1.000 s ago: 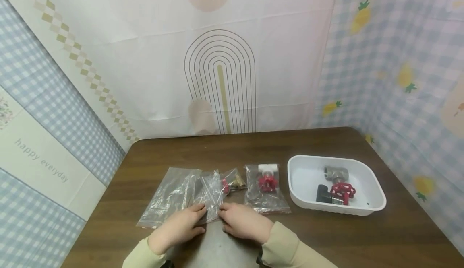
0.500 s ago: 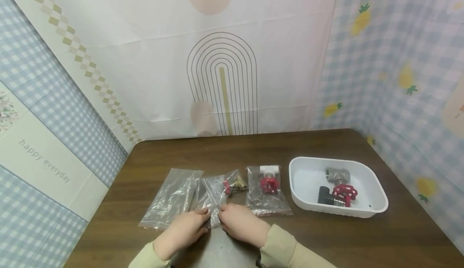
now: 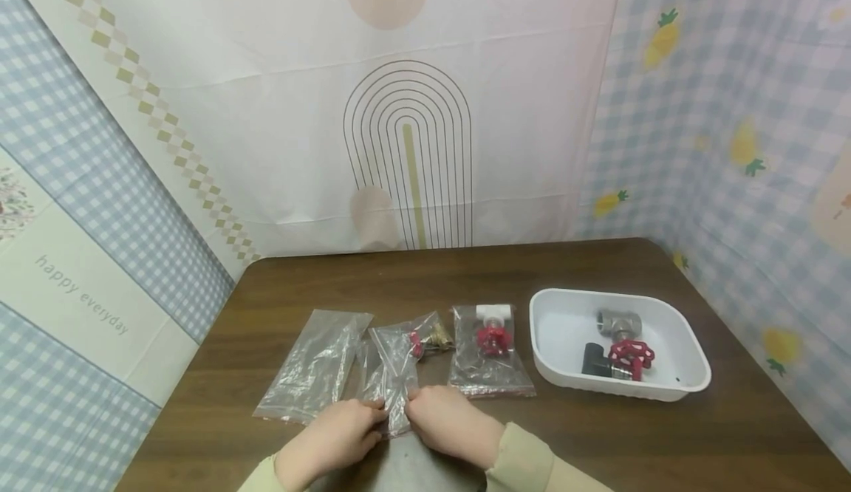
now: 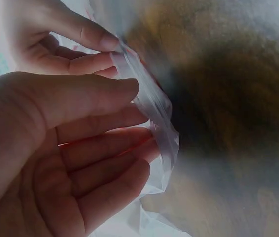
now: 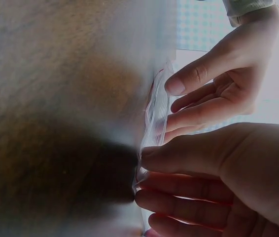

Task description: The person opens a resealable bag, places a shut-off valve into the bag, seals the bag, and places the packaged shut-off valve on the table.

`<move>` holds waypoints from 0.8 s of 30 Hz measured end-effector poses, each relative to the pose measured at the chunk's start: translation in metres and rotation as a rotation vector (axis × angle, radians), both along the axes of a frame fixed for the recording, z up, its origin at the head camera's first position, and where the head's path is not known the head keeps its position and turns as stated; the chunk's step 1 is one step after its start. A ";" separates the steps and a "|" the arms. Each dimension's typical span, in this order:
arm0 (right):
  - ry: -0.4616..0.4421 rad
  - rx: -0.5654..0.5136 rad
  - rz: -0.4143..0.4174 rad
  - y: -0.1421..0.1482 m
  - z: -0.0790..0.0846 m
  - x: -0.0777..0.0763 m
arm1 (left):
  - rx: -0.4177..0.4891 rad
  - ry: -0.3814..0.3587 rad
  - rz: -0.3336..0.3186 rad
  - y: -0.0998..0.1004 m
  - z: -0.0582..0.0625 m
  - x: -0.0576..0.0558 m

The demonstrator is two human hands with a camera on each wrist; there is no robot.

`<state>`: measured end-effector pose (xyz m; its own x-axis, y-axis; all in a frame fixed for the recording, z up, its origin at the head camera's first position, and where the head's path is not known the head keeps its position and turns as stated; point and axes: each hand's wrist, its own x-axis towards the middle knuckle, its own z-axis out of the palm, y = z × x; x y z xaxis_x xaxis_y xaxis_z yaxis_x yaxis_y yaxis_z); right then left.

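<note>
2 hands [image 3: 342,433] [image 3: 452,422] pinching, bag [image 3: 397,394] drawn closer

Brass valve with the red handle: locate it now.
In the head view, the brass valve lies at the far end of the clear bag that the left hand and right hand pinch, just left of the bagged white valve.

Your head view is evenly bright, with small glints on the crinkled clear bag [image 3: 397,396] and a pale sheen on the near part of the desk [image 3: 412,278]. Both wrist views are dimmer and hazy (you lose their backgrounds to white glare), the desk blurred and darkly shadowed.
</note>
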<state>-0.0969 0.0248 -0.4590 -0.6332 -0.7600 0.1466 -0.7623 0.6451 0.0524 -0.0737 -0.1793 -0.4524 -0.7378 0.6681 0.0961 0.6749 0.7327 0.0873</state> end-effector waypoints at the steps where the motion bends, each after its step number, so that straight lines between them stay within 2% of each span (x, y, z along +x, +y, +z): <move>1: -0.003 -0.010 0.005 0.000 0.000 0.000 | 0.003 -0.010 0.001 0.000 0.000 0.000; 6: -0.034 -0.104 0.028 0.001 0.000 -0.004 | 0.054 -0.054 0.003 -0.004 0.003 -0.003; 9: -0.032 -0.185 0.031 0.000 0.000 -0.008 | 0.111 -0.062 0.014 -0.009 0.009 -0.006; 12: -0.011 -0.302 0.030 -0.003 0.003 -0.011 | 0.150 -0.011 0.052 -0.015 0.020 -0.007; 18: 0.099 -0.547 0.061 -0.006 0.022 -0.018 | 0.164 0.104 0.155 -0.022 0.052 -0.004; 24: 0.184 -0.652 0.106 -0.005 0.038 -0.018 | 0.149 0.180 0.226 -0.024 0.075 0.003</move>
